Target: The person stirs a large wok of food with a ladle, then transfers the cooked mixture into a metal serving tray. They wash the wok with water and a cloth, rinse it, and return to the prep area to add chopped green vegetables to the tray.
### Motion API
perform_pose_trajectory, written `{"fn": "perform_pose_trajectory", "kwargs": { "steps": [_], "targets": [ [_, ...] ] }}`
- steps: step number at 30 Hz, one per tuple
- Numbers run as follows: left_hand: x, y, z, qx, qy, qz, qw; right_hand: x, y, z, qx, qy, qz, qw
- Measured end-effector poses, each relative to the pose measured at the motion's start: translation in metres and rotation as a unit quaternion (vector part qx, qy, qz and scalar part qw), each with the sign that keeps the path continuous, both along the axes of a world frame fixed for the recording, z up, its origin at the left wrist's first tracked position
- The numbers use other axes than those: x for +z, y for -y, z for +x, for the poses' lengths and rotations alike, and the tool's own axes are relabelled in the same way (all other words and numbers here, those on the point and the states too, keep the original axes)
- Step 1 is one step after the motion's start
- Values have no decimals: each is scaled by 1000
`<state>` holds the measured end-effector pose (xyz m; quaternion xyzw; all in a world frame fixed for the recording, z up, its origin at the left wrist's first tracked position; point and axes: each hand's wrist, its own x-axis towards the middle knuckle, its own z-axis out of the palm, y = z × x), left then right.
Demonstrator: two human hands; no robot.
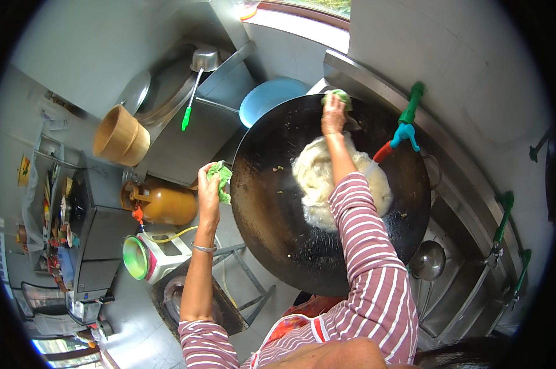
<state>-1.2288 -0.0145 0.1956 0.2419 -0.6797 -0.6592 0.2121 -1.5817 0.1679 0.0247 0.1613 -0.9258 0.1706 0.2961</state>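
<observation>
A large dark wok [264,230] lies in front of me, with cloudy, foamy water [322,180] pooled in its middle. My left hand [208,193] grips a green cloth [220,181] at the wok's left rim; whether a handle is under the cloth is hidden. At the far rim, my right hand [334,119] holds another green cloth [342,98]. My right forearm passes over the pool and covers part of it. Water streams into the wok from a red spout on a tap with a blue lever [404,133]. Small food bits cling to the wok's inner wall.
Behind the wok stands a light-blue basin [271,97]. To the left are a wooden bucket [121,136], a long-handled metal ladle [195,90], an orange gas cylinder [169,202] and a burner stand [199,295]. A metal ladle [428,260] lies by the steel counter on the right.
</observation>
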Motion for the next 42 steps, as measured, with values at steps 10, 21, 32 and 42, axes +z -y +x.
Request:
{"fn": "perform_pose_trajectory", "kwargs": {
  "steps": [10, 21, 32, 42],
  "targets": [
    [2, 1, 10, -20, -44, 11, 999, -43, -233, 109, -102, 52, 118, 986],
    [4, -2, 9, -2, -41, 17, 999, -10, -214, 100, 133, 432, -316, 834],
    [-5, 1, 6, 3, -17, -3, 1000, 33, -224, -51, 266, -17, 237, 934],
    [3, -6, 4, 15, -27, 2, 1000, 52, -386, 167, 306, 210, 271, 888]
  ]
}}
